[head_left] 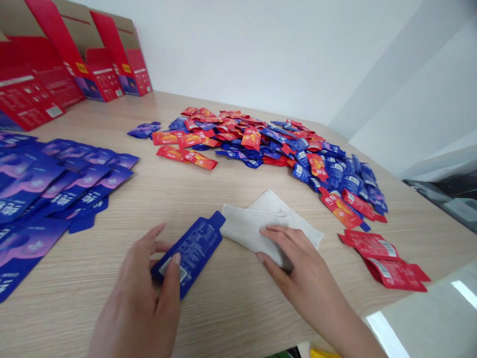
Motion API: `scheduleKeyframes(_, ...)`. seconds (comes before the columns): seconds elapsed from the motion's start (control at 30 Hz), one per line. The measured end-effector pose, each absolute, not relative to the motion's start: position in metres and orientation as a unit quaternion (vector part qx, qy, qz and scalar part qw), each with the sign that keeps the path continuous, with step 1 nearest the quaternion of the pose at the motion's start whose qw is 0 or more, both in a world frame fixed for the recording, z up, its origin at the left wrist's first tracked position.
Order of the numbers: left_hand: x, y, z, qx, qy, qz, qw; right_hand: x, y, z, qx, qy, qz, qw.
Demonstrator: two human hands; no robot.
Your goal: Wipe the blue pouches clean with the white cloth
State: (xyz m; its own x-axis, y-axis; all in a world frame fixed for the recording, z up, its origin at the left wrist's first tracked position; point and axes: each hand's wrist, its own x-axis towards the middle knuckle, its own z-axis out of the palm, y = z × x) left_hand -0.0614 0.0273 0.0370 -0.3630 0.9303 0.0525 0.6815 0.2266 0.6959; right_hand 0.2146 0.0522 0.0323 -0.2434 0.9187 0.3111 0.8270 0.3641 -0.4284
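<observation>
My left hand [149, 283] grips the lower end of a dark blue pouch [196, 253], thumb on top over its white label and fingers beneath. The pouch's printed side faces up, and its narrow spout end points away to the right, close to a folded white cloth [253, 226]. On that cloth rests my right hand [290, 256], its thumb at the near edge and its fingers bent over the fabric. Part of the cloth is hidden under the right hand.
Overlapping blue-purple pouches [70, 184] cover the left side. Red and blue sachets [242, 139] lie heaped toward the wall, trailing right. Several red sachets [387, 258] lie near the right edge. Open red cartons [104, 69] stand at the back left.
</observation>
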Motion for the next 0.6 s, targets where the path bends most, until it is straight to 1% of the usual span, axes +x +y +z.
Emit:
scheduleKeyframes(0.1,-0.064,0.024,0.051,0.543,0.769,0.243,0.235,0.218,0.055,0.030,-0.554,-0.783,0.077,0.273)
scheduleKeyframes(0.17,-0.065,0.023,0.057,0.555,0.760,0.210,0.266,0.220,0.058,0.028,-0.558,-0.775,0.067,0.288)
scheduleKeyframes(0.33,-0.071,0.026,0.053,0.570,0.735,0.204,0.305,0.222,0.063,0.023,-0.573,-0.756,0.073,0.308)
scheduleKeyframes(0.43,-0.078,0.026,0.043,0.625,0.694,0.225,0.277,0.221,0.064,0.022,-0.575,-0.750,0.082,0.317)
scheduleKeyframes(0.53,-0.081,0.023,0.038,0.722,0.599,0.268,0.220,0.221,0.064,0.022,-0.574,-0.748,0.081,0.323)
scheduleKeyframes(0.6,-0.079,0.020,0.037,0.753,0.562,0.281,0.195,0.221,0.065,0.022,-0.572,-0.749,0.082,0.325)
